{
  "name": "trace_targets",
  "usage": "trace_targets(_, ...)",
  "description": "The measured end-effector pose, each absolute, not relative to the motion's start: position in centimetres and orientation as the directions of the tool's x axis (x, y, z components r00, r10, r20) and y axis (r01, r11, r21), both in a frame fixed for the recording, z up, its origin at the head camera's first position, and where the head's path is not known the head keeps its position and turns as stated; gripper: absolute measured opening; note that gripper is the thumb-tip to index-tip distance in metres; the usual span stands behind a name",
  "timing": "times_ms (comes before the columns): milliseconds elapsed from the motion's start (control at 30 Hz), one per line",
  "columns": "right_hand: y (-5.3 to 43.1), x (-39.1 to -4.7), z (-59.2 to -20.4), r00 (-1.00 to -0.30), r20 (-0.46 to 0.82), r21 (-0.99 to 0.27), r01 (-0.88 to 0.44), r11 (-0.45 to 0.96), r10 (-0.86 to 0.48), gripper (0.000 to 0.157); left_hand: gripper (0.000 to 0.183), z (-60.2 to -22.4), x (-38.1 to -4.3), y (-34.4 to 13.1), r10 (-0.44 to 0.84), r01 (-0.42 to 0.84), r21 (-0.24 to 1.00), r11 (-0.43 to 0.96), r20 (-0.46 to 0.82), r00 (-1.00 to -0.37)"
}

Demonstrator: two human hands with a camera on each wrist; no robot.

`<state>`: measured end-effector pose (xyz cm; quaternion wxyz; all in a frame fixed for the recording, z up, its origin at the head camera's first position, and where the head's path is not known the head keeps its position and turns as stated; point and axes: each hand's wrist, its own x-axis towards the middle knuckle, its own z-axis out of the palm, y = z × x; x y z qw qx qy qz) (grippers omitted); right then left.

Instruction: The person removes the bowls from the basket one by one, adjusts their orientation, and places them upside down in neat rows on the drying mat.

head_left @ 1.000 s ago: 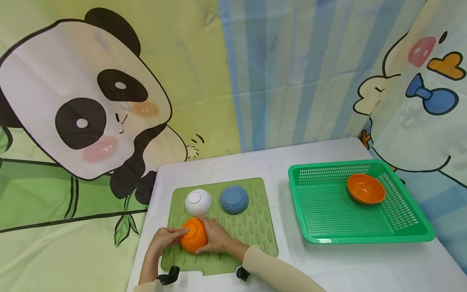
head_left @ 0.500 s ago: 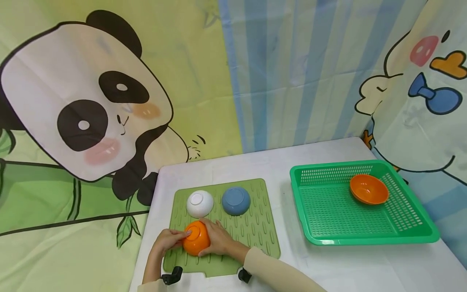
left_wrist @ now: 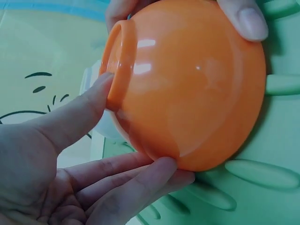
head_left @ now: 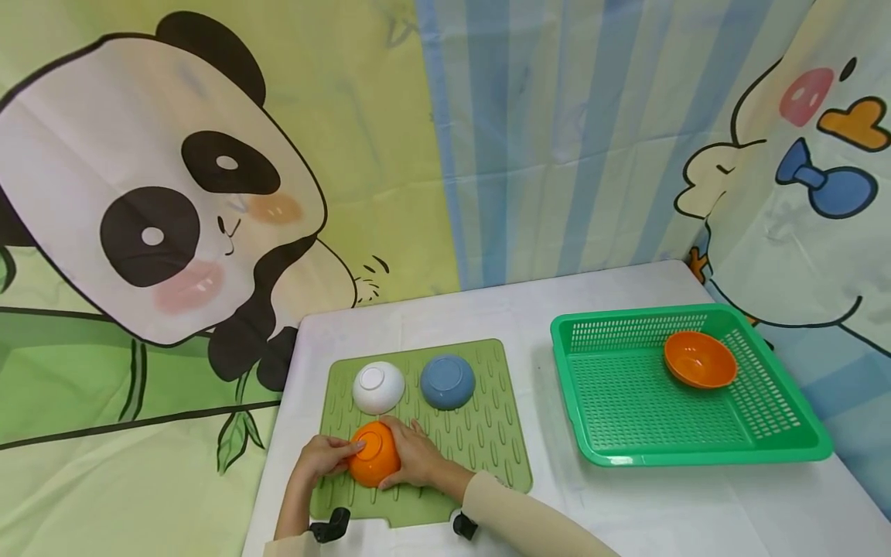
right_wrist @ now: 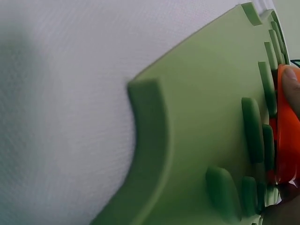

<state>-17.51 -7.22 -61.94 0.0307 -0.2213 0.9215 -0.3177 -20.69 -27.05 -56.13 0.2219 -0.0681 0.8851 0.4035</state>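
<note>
An orange bowl (head_left: pixel 376 458) sits upside down near the front left of the green ridged drying mat (head_left: pixel 480 449). My left hand (head_left: pixel 324 458) holds its left side, thumb against the foot ring and fingers at the lower wall, as the left wrist view shows. On the other side my right hand (head_left: pixel 416 456) grips the same bowl, fingers spread over the far wall and thumb low near the rim. Behind it, a white bowl (head_left: pixel 379 389) and a blue bowl (head_left: pixel 448 383) rest upside down on the mat. The right wrist view catches only the bowl's edge (right_wrist: pixel 287 136).
A green plastic basket (head_left: pixel 581 418) stands at the right of the white table (head_left: pixel 487 309), with an orange bowl (head_left: pixel 699 360) upright in its back right part. A curtain (head_left: pixel 376 155) with a printed panda hangs right behind the table.
Both hands keep their hold on the orange bowl, which stays in about the same spot on the mat. The head view shifts slightly.
</note>
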Motion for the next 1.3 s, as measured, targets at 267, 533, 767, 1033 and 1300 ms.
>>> trace_targets(267,-6.5,-17.7,-61.9,-0.897,0.091,-0.579,-0.401,0.710,-0.433,0.112,0.044,-56.0,-21.1,-26.2,0.053,-0.242,0.640,0.730,-0.405,-0.913)
trace_targets(533,-3.1,-17.2,-59.4,-0.897,0.036,-0.762,-0.310,0.568,-0.441,0.107,0.063,-56.4,-20.8,-26.5,0.023,-0.278,0.658,0.700,-0.409,-0.912)
trace_targets(767,5.2,-16.7,-52.3,-0.897,0.065,-0.998,-0.068,-0.009,-0.438,0.068,0.066,-56.6,-20.4,-27.4,-0.007,-0.358,0.741,0.568,-0.430,-0.903)
trace_targets(1033,20.5,-14.4,-49.5,-0.907,0.420,-0.726,-0.363,-0.583,0.042,0.043,0.074,-57.0,-20.1,-27.9,-0.001,-0.392,0.757,0.523,-0.460,-0.888)
trace_targets(1300,32.5,-10.9,-51.8,-0.739,0.063,-0.674,-0.527,-0.517,0.671,0.064,0.081,-57.7,-20.2,-28.2,0.001,-0.406,0.758,0.510,-0.473,-0.881)
